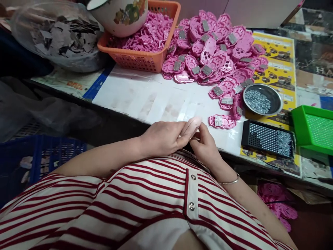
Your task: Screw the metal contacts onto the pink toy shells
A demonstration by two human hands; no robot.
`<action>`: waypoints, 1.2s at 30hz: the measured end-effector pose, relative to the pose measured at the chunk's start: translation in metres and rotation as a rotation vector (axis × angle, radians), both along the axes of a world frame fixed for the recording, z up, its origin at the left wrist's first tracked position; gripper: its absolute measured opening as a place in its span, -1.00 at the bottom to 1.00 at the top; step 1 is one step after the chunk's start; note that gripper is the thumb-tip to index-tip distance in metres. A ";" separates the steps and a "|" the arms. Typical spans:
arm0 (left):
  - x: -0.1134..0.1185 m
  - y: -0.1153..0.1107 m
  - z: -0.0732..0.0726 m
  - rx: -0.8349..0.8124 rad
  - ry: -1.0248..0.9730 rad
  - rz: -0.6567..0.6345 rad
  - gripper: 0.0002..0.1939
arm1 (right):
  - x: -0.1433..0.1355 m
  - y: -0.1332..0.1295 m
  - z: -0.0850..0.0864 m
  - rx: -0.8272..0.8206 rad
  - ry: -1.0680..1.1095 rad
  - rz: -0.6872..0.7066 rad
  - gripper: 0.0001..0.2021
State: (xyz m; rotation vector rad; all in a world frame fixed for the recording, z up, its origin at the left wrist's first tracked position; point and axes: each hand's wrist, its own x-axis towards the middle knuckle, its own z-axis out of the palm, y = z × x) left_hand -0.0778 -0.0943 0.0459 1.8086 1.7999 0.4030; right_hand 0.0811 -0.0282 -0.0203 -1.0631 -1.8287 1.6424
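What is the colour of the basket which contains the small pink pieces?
The basket is orange; it shows best in the head view.

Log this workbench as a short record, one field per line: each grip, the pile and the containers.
Left grip: holding a pale pink shell
Right grip: beside the shell; contact unclear
Pile: pink parts, many with grey plates
Basket: orange; small pink pieces inside, pot over its left side
Tub: clear; grey scraps inside
Bowl: metal; silvery bits inside
Black tray: silvery bits at its right end
Green tray: right of the black tray
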 end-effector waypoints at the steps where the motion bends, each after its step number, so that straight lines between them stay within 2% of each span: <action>1: -0.003 0.003 0.003 0.001 0.012 0.016 -0.42 | 0.002 0.003 0.002 -0.017 0.061 0.036 -0.34; 3: -0.009 0.008 0.009 0.019 0.087 0.043 -0.41 | 0.003 0.011 0.005 -0.024 0.179 0.089 -0.20; 5: -0.014 0.013 0.014 0.042 0.237 0.046 -0.43 | 0.002 0.019 0.009 0.041 0.235 0.094 -0.18; 7: -0.017 0.017 0.018 0.057 0.392 -0.005 -0.48 | -0.002 0.024 0.012 0.146 0.222 0.071 -0.28; 9: -0.019 0.022 0.022 0.058 0.488 -0.083 -0.56 | -0.006 0.027 0.015 0.181 0.201 0.074 -0.44; 12: -0.018 0.029 0.029 0.057 0.546 -0.198 -0.66 | -0.011 0.026 0.018 0.089 0.193 0.063 -0.60; 14: -0.018 0.033 0.032 0.088 0.565 -0.245 -0.69 | -0.013 0.023 0.017 -0.016 0.229 0.026 -0.60; 16: -0.021 0.036 0.028 0.135 0.531 -0.254 -0.70 | -0.014 0.022 0.015 -0.108 0.288 -0.032 -0.60; 18: -0.026 0.037 0.017 0.125 0.353 -0.224 -0.66 | -0.013 0.023 0.011 -0.167 0.345 -0.069 -0.60; 21: -0.035 0.038 -0.011 0.010 -0.210 -0.086 -0.48 | -0.012 0.031 0.007 -0.177 0.408 -0.021 -0.63; 23: -0.039 0.039 -0.027 -0.038 -0.600 0.018 -0.44 | -0.014 0.038 0.007 -0.167 0.418 0.017 -0.64; 25: -0.039 0.039 -0.035 -0.061 -0.841 0.102 -0.36 | -0.016 0.045 0.009 -0.158 0.394 0.030 -0.63; 29: -0.030 0.038 -0.030 -0.171 -1.081 0.241 -0.17 | -0.022 0.054 0.018 -0.086 0.334 0.052 -0.59; 32: -0.017 0.035 -0.026 -0.174 -1.223 0.295 -0.24 | -0.024 0.058 0.022 -0.043 0.319 0.079 -0.63; 34: -0.009 0.032 -0.030 -0.129 -1.252 0.357 -0.31 | -0.024 0.059 0.021 -0.059 0.313 0.119 -0.65; 36: -0.004 0.029 -0.037 -0.119 -1.257 0.404 -0.24 | -0.025 0.057 0.017 -0.115 0.314 0.157 -0.64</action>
